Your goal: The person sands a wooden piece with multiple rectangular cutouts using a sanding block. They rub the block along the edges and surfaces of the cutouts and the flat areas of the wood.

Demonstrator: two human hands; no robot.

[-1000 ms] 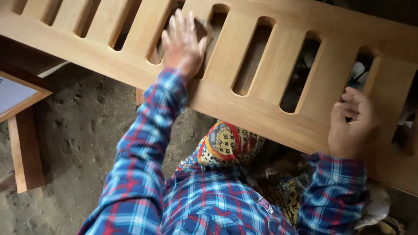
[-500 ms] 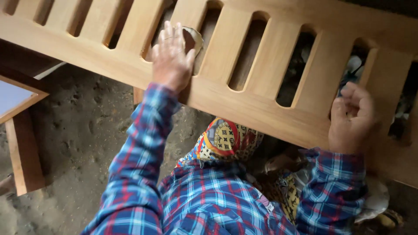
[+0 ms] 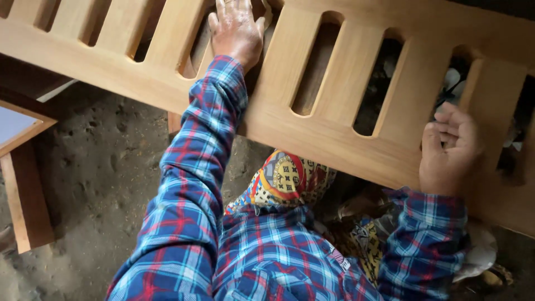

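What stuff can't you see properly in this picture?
All in the head view:
- Left hand: fingertips cut off by the top edge; whatever pale thing lies under it is covered by the hand.
- Right hand: fingers curl into a slot of the slatted wooden panel, so its grip is hidden.
- Things behind the slots: dark, blocked by the slats.
- Wooden frame: cut off by the left edge.

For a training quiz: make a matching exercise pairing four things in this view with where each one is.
Things:
1. left hand
2. right hand
3. colourful patterned cloth
4. small wooden frame

Places:
A. on the sandy ground at far left
B. below the panel's lower rail, at the person's lap
C. flat on a slat near the top of the slatted light-brown wooden panel
D. curled at a slot edge near the lower rail

Pairs: 1-C, 2-D, 3-B, 4-A
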